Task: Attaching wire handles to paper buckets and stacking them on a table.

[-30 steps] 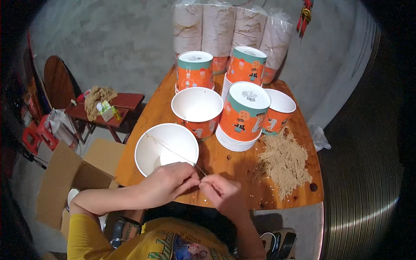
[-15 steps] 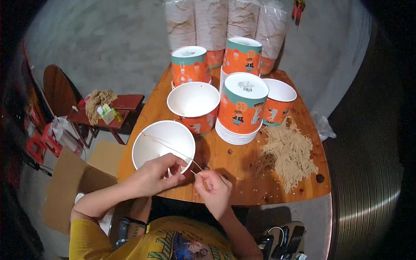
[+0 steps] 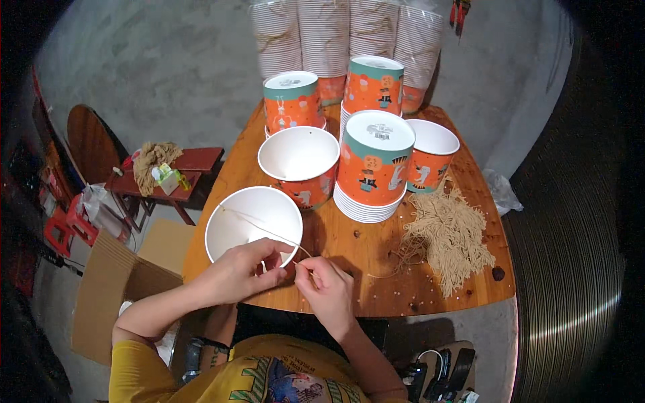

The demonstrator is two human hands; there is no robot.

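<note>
The right hand (image 3: 327,285) pinches a beige string (image 3: 304,250) in narrow grip; the left hand (image 3: 243,271) is at the paper bucket's (image 3: 236,232) rim, its grip cannot be told.

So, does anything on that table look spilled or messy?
Yes: small white specks lie scattered over the wooden table near the tan string heap, like stray crumbs; I can't tell what they are.
</note>
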